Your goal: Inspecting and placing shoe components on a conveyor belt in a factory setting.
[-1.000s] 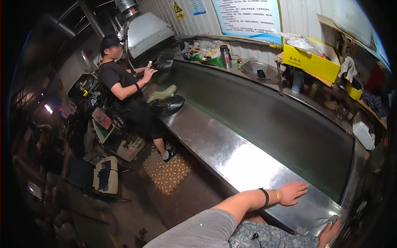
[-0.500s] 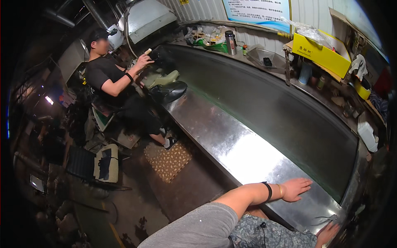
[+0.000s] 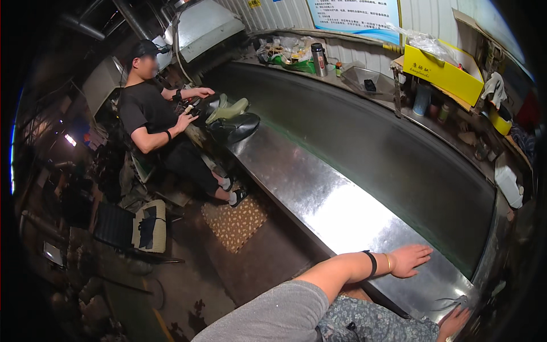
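My left hand lies flat on the shiny steel ledge, fingers stretched out and holding nothing. Farther right, at the near end of the ledge, my right hand rests with its fingers extended; part of it is cut off by the lower rim. Just beyond its fingertips lies a small metal hand tool with slim curved arms, too small to name. A black shoe and olive-green footwear sit at the ledge's far end.
A wide dark belt runs along the ledge. Beyond it are a thermos, a metal tray, a yellow box and a white jug. At the far left a co-worker sits; a padded chair stands nearer.
The co-worker has lowered the raised hand with the small pale item and reaches the other toward the green footwear. Both my hands stay in place.
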`<move>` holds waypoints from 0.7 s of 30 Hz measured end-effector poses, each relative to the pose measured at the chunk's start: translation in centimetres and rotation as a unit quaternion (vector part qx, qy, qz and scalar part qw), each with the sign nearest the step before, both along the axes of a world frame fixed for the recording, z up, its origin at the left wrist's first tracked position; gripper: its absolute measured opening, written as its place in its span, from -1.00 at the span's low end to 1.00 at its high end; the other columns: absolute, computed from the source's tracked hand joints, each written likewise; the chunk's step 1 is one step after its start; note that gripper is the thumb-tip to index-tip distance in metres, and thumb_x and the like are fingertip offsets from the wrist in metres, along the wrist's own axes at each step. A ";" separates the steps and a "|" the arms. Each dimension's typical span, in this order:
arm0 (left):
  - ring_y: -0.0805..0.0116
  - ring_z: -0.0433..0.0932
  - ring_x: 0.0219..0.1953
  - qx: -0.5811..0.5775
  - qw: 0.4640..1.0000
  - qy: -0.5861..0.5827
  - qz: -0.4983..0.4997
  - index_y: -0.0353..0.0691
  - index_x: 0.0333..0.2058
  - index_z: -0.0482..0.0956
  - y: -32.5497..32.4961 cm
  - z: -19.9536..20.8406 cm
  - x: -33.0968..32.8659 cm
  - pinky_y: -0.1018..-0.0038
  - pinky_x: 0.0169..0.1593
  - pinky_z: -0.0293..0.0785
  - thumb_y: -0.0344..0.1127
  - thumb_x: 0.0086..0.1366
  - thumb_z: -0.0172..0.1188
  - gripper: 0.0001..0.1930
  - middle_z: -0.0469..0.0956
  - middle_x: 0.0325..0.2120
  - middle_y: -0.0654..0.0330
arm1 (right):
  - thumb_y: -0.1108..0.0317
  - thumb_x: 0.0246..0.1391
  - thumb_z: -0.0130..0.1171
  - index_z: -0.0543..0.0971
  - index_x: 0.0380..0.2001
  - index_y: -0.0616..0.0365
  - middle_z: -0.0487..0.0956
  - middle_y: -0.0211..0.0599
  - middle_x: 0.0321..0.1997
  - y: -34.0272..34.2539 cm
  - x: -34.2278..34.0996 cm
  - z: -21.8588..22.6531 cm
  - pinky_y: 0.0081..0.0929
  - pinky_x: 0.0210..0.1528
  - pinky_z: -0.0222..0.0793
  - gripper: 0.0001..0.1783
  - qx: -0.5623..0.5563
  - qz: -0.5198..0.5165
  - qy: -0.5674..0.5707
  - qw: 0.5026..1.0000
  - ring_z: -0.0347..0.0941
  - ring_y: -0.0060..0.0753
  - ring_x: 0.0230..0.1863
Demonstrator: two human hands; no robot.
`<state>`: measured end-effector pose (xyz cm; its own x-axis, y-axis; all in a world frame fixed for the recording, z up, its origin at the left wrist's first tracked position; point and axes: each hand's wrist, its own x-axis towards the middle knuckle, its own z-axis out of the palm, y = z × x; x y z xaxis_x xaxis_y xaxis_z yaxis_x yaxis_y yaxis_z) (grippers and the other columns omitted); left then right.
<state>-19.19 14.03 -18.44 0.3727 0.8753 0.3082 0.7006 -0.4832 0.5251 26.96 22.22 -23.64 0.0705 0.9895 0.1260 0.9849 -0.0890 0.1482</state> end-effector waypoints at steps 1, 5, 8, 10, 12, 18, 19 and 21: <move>0.00 0.08 0.34 -0.009 1.000 0.020 0.002 -0.44 0.16 0.29 0.0 -0.1 0.0 0.20 0.38 0.01 -0.13 0.15 0.14 -0.33 0.12 0.29 -0.12 | -0.05 0.34 -0.25 0.25 0.25 0.36 0.19 0.13 0.35 0.0 0.0 0.0 -0.13 0.40 -0.06 -0.31 -0.001 0.007 0.004 1.000 0.05 0.11 0.38; 0.01 0.08 0.35 -0.014 1.000 0.001 -0.006 -0.44 0.17 0.28 0.0 -0.3 0.2 0.21 0.38 0.01 -0.13 0.15 0.14 -0.32 0.12 0.29 -0.11 | -0.06 0.34 -0.26 0.24 0.26 0.35 0.19 0.12 0.36 -0.9 -1.1 1.4 -0.14 0.40 -0.06 -0.30 0.000 0.014 -0.025 1.000 0.05 0.10 0.38; 0.01 0.07 0.35 -0.007 1.000 0.018 -0.004 -0.44 0.18 0.27 -0.1 -0.3 0.2 0.21 0.38 0.01 -0.13 0.15 0.14 -0.32 0.11 0.30 -0.11 | -0.06 0.34 -0.27 0.22 0.27 0.34 0.18 0.12 0.36 -1.9 -3.8 4.3 -0.14 0.40 -0.06 -0.30 -0.005 -0.004 0.001 1.000 0.05 0.10 0.38; 0.01 0.08 0.35 -0.029 1.000 0.003 0.004 -0.44 0.18 0.27 -0.1 -0.3 0.2 0.20 0.38 0.00 -0.14 0.14 0.15 -0.31 0.11 0.30 -0.11 | 0.06 0.23 -0.07 0.49 -0.09 0.45 0.48 0.31 -0.01 -2.8 -5.6 6.6 0.03 0.16 0.26 -0.45 0.204 0.207 -0.038 0.956 0.36 0.31 0.09; 0.01 0.07 0.35 -0.017 1.000 0.009 -0.002 -0.44 0.18 0.27 0.0 -0.3 0.2 0.20 0.38 0.01 -0.14 0.13 0.15 -0.31 0.10 0.30 -0.12 | 0.07 0.22 -0.06 0.49 -0.07 0.44 0.47 0.31 0.01 -3.2 -6.8 8.3 0.02 0.18 0.25 -0.46 0.171 0.193 0.004 0.966 0.36 0.31 0.10; -0.03 0.08 0.34 -0.005 1.000 -0.016 0.000 -0.45 0.15 0.29 0.1 -0.5 0.1 0.18 0.38 0.02 -0.15 0.14 0.15 -0.34 0.11 0.29 -0.14 | 0.01 0.23 -0.06 0.48 -0.02 0.42 0.47 0.28 0.03 -2.4 -4.2 5.8 -0.02 0.18 0.26 -0.41 0.150 0.178 -0.028 0.972 0.36 0.25 0.11; -0.03 0.08 0.34 0.000 1.000 0.000 -0.001 -0.46 0.14 0.30 0.1 -0.5 0.1 0.18 0.37 0.03 -0.16 0.14 0.16 -0.34 0.11 0.29 -0.15 | -0.07 0.34 -0.27 0.19 0.28 0.34 0.16 0.12 0.38 -1.6 -3.6 4.4 -0.14 0.40 -0.06 -0.29 -0.016 0.014 -0.034 0.999 0.05 0.11 0.38; -0.03 0.09 0.33 0.000 1.000 -0.012 -0.004 -0.46 0.14 0.30 0.1 -0.5 0.0 0.17 0.37 0.03 -0.16 0.14 0.16 -0.35 0.12 0.28 -0.14 | -0.07 0.34 -0.27 0.19 0.29 0.34 0.14 0.12 0.38 -0.9 -1.8 2.3 -0.14 0.41 -0.07 -0.29 -0.022 0.014 -0.037 0.999 0.04 0.11 0.38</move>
<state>-19.20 14.09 -18.90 0.3717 0.8726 0.3169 0.6842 -0.4882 0.5418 25.18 21.35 -21.39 0.0352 0.9957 0.0854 0.9732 -0.0536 0.2237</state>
